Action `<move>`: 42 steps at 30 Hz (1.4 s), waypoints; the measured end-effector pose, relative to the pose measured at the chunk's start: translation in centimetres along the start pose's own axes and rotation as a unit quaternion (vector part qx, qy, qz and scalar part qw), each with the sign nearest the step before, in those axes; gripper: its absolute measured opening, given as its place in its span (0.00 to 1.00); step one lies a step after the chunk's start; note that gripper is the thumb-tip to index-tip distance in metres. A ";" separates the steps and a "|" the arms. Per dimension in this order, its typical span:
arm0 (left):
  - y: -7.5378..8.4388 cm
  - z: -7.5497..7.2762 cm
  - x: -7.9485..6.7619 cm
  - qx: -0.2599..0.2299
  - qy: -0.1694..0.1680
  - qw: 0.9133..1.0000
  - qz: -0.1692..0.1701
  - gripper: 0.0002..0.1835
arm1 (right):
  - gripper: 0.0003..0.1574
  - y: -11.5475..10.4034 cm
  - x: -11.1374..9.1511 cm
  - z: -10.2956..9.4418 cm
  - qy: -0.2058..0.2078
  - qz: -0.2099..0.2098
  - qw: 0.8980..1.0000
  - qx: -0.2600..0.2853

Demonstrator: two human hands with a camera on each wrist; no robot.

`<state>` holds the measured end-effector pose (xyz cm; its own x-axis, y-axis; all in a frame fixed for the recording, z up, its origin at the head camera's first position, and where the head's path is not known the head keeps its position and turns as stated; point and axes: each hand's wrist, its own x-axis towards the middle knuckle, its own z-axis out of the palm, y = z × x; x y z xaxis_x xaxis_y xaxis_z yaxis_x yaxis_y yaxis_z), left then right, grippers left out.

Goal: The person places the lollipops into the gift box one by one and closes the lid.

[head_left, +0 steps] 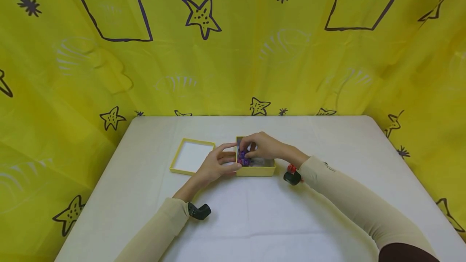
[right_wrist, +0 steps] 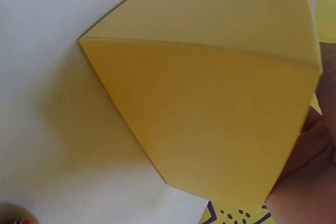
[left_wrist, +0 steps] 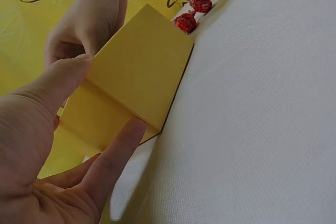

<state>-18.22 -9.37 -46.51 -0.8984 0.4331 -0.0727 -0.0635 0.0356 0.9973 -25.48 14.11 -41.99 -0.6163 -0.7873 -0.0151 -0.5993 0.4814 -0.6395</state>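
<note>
Two forearms are stretched forward from the lower edge of the head view, each covered by a beige sleeve [head_left: 156, 229], and two black wrist devices [head_left: 199, 211] are worn, one on each wrist. The tabletop [head_left: 251, 217] beneath them is covered with white cloth, whose fine weave is shown by the left wrist camera. Two red pieces [left_wrist: 185, 23], crinkled and roundish, are seen on the cloth near the right wrist. The single yellow box [head_left: 256, 171], rectangular, smooth-walled and without its cover, is set near the middle of the tabletop. Its left end is held by the left hand [head_left: 214, 165], the thumb laid at the near corner and the other fingers spread over the end wall. The right hand [head_left: 267, 145] is bent downward at the wrist over the box, its thumb and fingers curled and clamped on the purple pieces [head_left: 243, 159] in the box's left part; how many of these there are cannot be told. One shallow lid [head_left: 191, 155], yellow-rimmed and white inside, is laid hollow side up left of the box. Beyond the far edge, a yellow curtain [head_left: 233, 64] is hung in soft folds, printed with dark-outlined starfish.
</note>
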 end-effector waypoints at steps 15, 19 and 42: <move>0.1 0.2 -0.1 0.001 0.008 1.000 -0.002 0.40 | 0.10 -0.4 -0.2 0.0 0.000 -0.010 1.000 0.008; 0.1 0.2 -0.1 -0.002 0.009 1.000 0.000 0.40 | 0.10 -0.4 -0.2 -0.1 0.000 -0.013 1.000 0.005; 0.0 0.2 0.0 -0.005 0.010 1.000 0.000 0.41 | 0.15 -1.2 -1.2 -2.3 -0.012 -0.033 0.999 -0.013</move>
<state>-18.12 -9.19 -46.47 -0.9065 0.4157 -0.0735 -0.0686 0.0269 0.9973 -25.14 15.38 -39.45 -0.5625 -0.8268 0.0078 -0.6516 0.4374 -0.6197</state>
